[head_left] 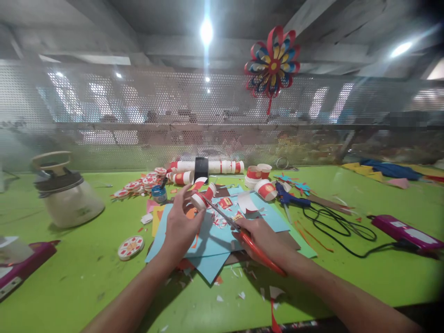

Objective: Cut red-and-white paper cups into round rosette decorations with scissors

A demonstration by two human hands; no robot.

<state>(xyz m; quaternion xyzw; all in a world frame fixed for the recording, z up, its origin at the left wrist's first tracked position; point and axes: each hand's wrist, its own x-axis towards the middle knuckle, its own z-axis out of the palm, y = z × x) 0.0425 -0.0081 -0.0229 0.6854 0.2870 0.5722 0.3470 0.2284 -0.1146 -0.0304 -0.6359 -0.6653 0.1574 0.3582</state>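
Observation:
My left hand [182, 222] grips a red and white paper cup [199, 200] with part of its wall cut into a curling flap. My right hand [255, 233] is closed round the orange handles of a pair of scissors [265, 260]. The blades reach up and left, their tips at the cup's edge. Below both hands lie blue paper sheets [208, 247], strewn with red and white snippets [219, 218]. A curved white cup piece [247, 202] rests on the sheets, right of the scissors. More paper cups [265, 189] stand and lie beyond my right hand.
A blue glue gun [293, 200] trails a black cord to a purple power strip [404, 231] on the right. Decorated discs [149, 180], a blue jar [159, 194] and a large pot [71, 199] stand left. A phone [201, 169] leans against stacked cups. A paper flower [273, 66] hangs above.

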